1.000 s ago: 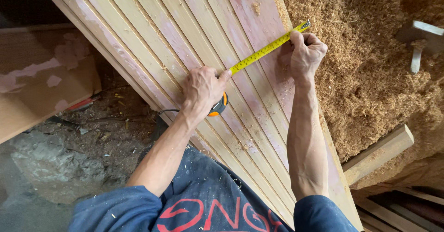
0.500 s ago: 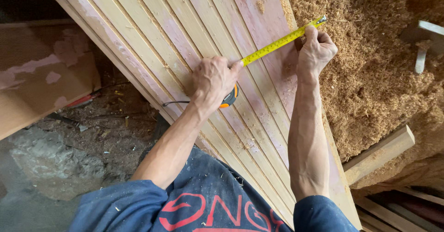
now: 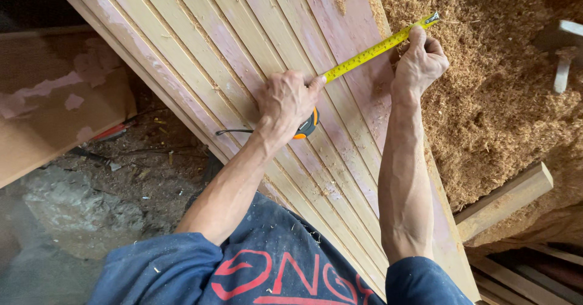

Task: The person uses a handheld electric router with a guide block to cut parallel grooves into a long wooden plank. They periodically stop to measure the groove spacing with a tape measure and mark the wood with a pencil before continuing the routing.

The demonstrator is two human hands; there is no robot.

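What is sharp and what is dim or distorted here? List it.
Head view: even daylight, no glare; left hand, right hand, yellow tape and panel are sharp; soft shadow under the left hand; the top-left corner is dark; wide-angle stretch at the edges; sawdust is evenly lit.

A: What's lying on the right?

B: A deep heap of tan sawdust & wood shavings (image 3: pixel 510 98) is covering the ground there. A pale square-cut timber offcut (image 3: pixel 504 202) is sticking out of it at an angle, w/ more dark wooden slats (image 3: pixel 516 274) showing bottom right.

A: And left?

B: A flat brown board w/ peeling pale patches (image 3: pixel 54 116) is lying at the edge. Beside it, rough grey dirt floor (image 3: pixel 79 214) is showing, littered w/ chips & scraps.

A: Light?

B: Soft daylight is falling evenly; top-left corner is staying dark. A whitish wooden piece (image 3: pixel 565 56) is poking in, far right.
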